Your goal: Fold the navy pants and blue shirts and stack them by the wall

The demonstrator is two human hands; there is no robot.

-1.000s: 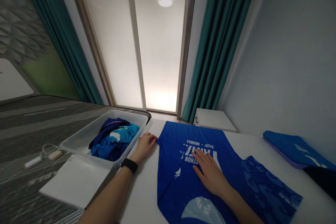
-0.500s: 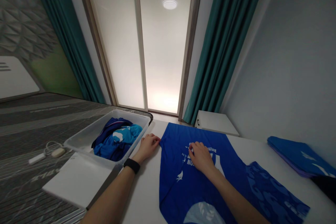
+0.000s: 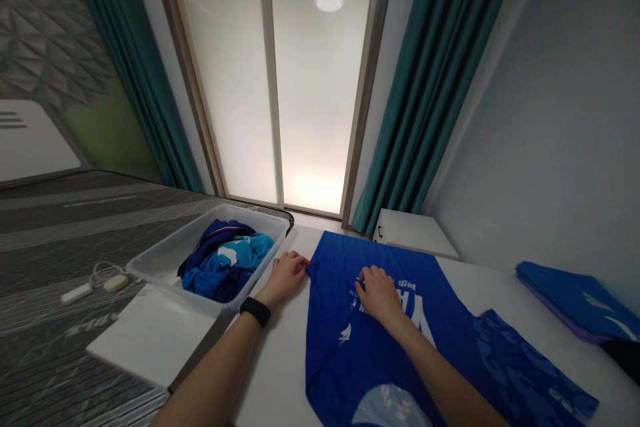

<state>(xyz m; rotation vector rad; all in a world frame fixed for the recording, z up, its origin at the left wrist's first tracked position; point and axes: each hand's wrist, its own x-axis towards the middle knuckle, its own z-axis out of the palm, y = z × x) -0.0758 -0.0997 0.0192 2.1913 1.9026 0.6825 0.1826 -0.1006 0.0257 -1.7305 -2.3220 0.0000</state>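
Note:
A blue sports shirt (image 3: pixel 380 353) with white lettering lies spread on the white table (image 3: pixel 280 373). My left hand (image 3: pixel 287 273), with a black watch on the wrist, pinches the shirt's far left corner. My right hand (image 3: pixel 377 291) rests on the lettering in the shirt's middle, fingers curled and pinching the cloth. A patterned blue sleeve (image 3: pixel 530 373) sticks out to the right.
A clear plastic bin (image 3: pixel 165 260) holding crumpled blue clothes (image 3: pixel 223 267) stands left of the shirt, its white lid (image 3: pixel 150 340) in front. Folded blue garments (image 3: pixel 575 300) are stacked at the right. A white cabinet (image 3: pixel 415 233) sits behind the table; a bed with a charger (image 3: pixel 93 287) lies left.
My right hand slid from lying flat lower on the shirt up to the lettering and curled its fingers into the cloth. My left hand stayed at the corner.

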